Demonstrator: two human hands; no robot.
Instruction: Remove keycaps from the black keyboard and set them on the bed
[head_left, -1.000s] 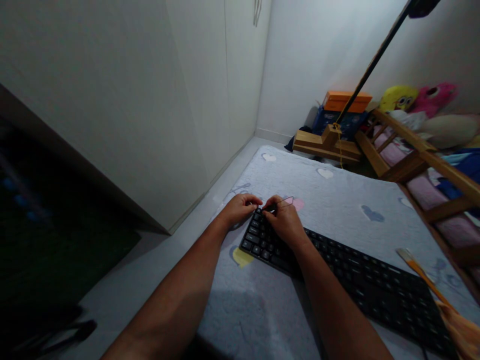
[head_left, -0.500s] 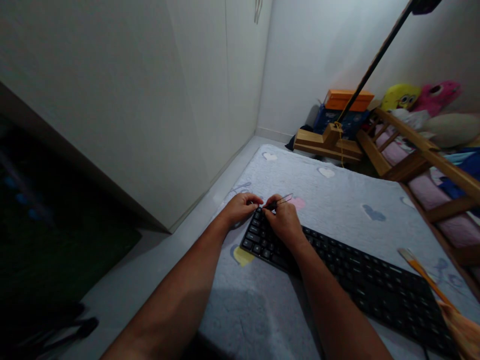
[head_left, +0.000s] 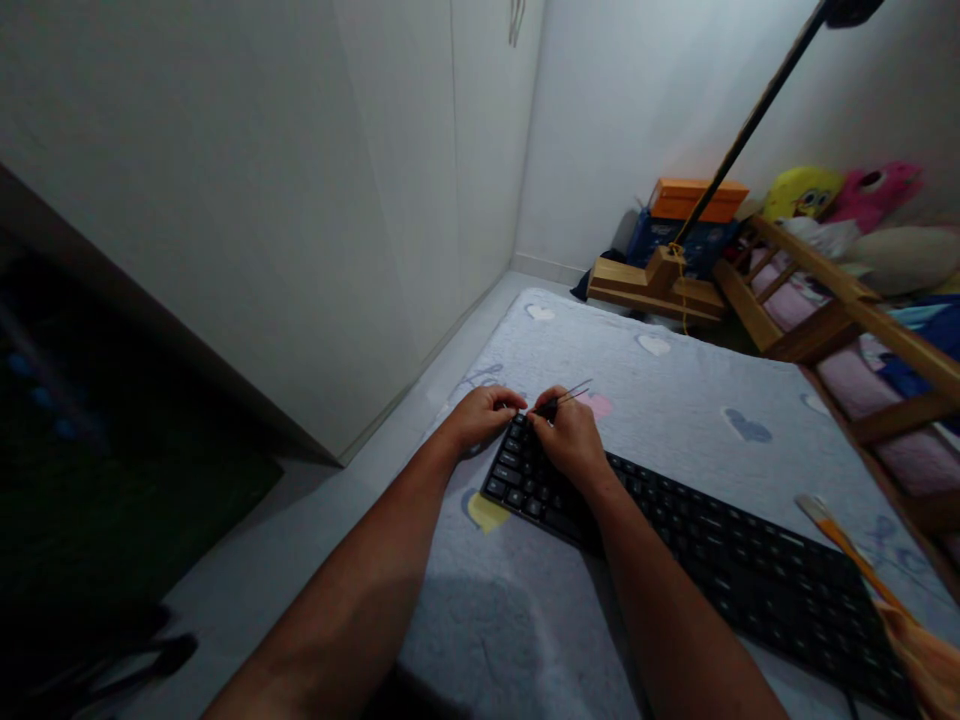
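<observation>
A black keyboard (head_left: 705, 540) lies slantwise on the patterned blanket (head_left: 465, 600). My right hand (head_left: 570, 435) is closed over its far left part, round the dark handle of a small wire keycap puller (head_left: 576, 391). Two thin wires of it stick out past the knuckles, up and to the right. At the keyboard's far left corner, my left hand (head_left: 484, 415) has thumb and forefinger drawn together, close to the right fingertips. What sits between the left fingers, if anything, is too small to make out. My right hand and forearm hide some keys.
A flat brush (head_left: 844, 545) with an orange handle lies past the keyboard's right end, near an orange cloth (head_left: 926, 655). A pale cabinet (head_left: 300, 200) rises at left. Behind the blanket are a wooden stand (head_left: 652, 285) with a dark pole and a wooden bed rail (head_left: 862, 300).
The puller's wires have turned slightly, pointing a little higher and further right. My right hand has shifted very slightly; my left hand and the keyboard stay almost in place.
</observation>
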